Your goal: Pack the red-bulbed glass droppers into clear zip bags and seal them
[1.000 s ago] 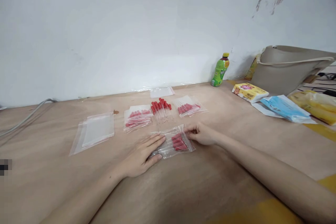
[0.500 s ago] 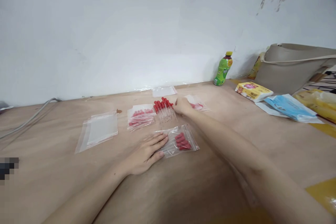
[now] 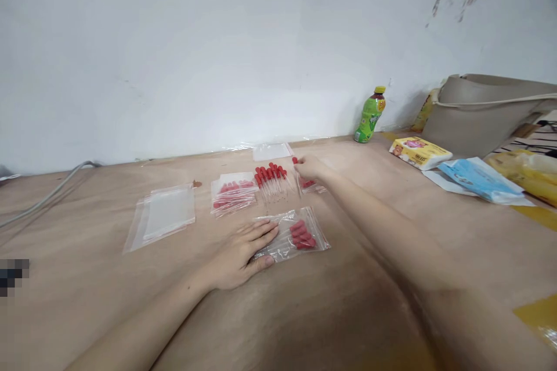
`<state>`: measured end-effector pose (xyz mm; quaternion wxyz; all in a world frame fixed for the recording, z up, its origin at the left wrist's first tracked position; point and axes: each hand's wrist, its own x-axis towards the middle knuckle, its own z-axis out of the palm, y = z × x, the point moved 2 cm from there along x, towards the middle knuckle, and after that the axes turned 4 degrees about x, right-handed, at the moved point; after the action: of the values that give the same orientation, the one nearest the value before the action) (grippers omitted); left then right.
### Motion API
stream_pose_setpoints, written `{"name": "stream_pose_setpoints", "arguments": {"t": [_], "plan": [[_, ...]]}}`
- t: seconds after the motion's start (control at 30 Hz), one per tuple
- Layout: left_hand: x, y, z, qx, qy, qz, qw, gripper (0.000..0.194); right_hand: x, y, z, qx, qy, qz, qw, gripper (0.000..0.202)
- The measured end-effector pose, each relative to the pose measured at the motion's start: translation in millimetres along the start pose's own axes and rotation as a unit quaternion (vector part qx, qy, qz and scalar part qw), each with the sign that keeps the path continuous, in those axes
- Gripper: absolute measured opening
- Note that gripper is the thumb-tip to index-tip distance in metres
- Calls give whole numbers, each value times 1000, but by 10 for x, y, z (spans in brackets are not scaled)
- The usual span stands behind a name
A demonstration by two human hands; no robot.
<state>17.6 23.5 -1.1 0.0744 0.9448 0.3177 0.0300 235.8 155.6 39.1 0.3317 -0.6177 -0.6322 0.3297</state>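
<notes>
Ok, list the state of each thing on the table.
left hand: flat, pressing the near bag
near bag: lying flat, droppers inside
right hand: pinching one dropper
dropper: lifted off the loose pile
loose pile: unbagged
empty bags: stacked flat
green bottle: upright, capped

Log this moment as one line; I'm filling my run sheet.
left hand: flat on bag of droppers | right hand: pinching one dropper beside loose droppers | table

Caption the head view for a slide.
Left hand pins a bagged set of droppers; right hand lifts one red-bulbed dropper.
</notes>
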Motion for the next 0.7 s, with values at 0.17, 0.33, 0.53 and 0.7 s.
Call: {"name": "stream_pose_setpoints", "arguments": {"t": [0.17, 0.33, 0.53, 0.7], "plan": [[-9, -3, 3, 8, -1, 1, 1000, 54, -461, 256, -354, 246, 43, -8, 968, 8], [7, 2, -9, 4, 8, 3, 1000, 53, -899, 667, -387, 433, 156, -11, 888, 39], [-5, 1, 0, 10, 13, 9, 1000, 52, -1027, 793, -207, 432, 186, -8, 882, 47], [1, -3, 7, 9, 16, 8, 1000, 52, -1035, 776, -62, 472, 140, 14, 871, 38]]}}
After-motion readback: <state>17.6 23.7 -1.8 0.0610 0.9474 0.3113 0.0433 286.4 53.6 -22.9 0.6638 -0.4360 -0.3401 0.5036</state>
